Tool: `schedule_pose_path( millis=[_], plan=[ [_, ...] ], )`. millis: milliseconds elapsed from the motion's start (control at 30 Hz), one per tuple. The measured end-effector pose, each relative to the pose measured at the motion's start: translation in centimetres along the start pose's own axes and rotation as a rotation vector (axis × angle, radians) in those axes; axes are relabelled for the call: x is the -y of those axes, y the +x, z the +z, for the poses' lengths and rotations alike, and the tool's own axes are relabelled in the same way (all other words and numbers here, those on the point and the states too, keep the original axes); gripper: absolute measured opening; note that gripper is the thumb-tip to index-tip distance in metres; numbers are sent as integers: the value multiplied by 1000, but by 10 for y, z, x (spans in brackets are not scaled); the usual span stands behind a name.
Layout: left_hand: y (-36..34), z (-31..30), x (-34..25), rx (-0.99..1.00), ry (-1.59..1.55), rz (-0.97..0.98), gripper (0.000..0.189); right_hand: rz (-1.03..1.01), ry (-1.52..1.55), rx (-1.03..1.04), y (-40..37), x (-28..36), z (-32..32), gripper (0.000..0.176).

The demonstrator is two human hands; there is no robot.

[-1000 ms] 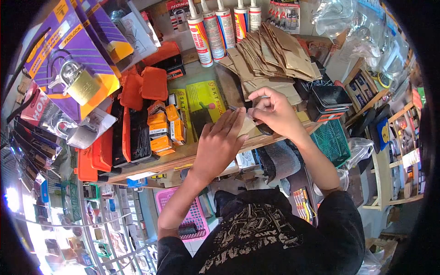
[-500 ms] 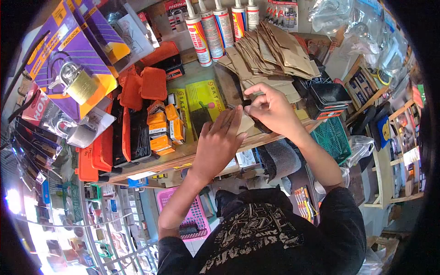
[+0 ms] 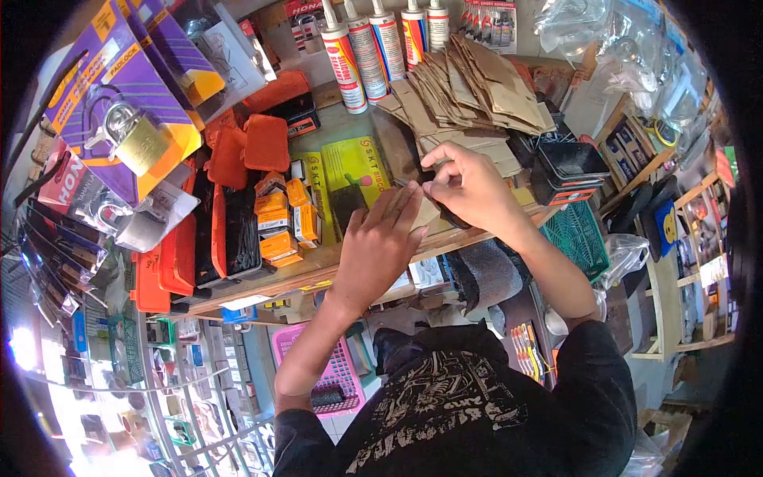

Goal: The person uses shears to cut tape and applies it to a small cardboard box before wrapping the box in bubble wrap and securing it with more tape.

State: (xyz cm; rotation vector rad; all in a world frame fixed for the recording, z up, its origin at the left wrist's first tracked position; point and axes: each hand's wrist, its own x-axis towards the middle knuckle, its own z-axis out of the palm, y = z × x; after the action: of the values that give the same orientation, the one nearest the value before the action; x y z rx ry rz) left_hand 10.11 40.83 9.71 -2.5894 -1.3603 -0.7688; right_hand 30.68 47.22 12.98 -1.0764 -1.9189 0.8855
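Near the front edge of the desk, the left hand is resting over a pale brown paper piece, its fingers extending close together. The right hand is curling its fingers beside the left fingertips; whether they are pinching anything is unclear. Beyond, brown paper packets are lying piled beside standing sealant tubes.

A hardware shop: packaged padlocks hang left of the wooden counter; silicone sealant tubes line its far edge.
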Motion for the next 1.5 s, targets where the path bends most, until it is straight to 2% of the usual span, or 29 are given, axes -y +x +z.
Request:
schedule_pose_path(
  millis=[300,367,633,733,800,933,1000,1167,1200,1233,1267,1333,1367,1500],
  plan=[
    [1,2,0,-67,83,45,53,-41,-93,20,1,3,0,28],
    [1,-1,-2,24,38,1,54,-48,-100,18,0,6,0,29],
    [2,-1,-4,20,96,11,50,-71,-210,7,1,5,-3,35],
    [1,0,-2,30,114,17,49,-25,-51,37,2,-20,-2,36],
    [1,0,-2,33,124,21,49,98,285,93,6,-36,-1,34],
    [2,-2,-4,34,131,21,47,114,245,75,4,-33,-5,31],
    [1,-1,-4,25,123,28,46,94,-85,51,4,-32,-10,29],
    [3,0,-4,23,125,20,45,115,163,10,-9,-26,-14,15],
    [3,-1,-4,24,122,21,45,135,221,28,-14,-21,-14,19],
    [3,-2,-4,39,124,22,45,126,138,71,-19,-14,-15,31],
    [5,-2,-4,54,127,23,45,125,138,67,-22,-15,-14,31],
    [5,-3,-3,38,123,25,44,313,252,260,-27,-19,-10,40],
    [4,-2,-3,26,116,24,44,303,368,205,-32,-16,0,44],
    [6,0,-5,16,137,16,44,244,359,192,-36,-27,2,43]
  ],
)
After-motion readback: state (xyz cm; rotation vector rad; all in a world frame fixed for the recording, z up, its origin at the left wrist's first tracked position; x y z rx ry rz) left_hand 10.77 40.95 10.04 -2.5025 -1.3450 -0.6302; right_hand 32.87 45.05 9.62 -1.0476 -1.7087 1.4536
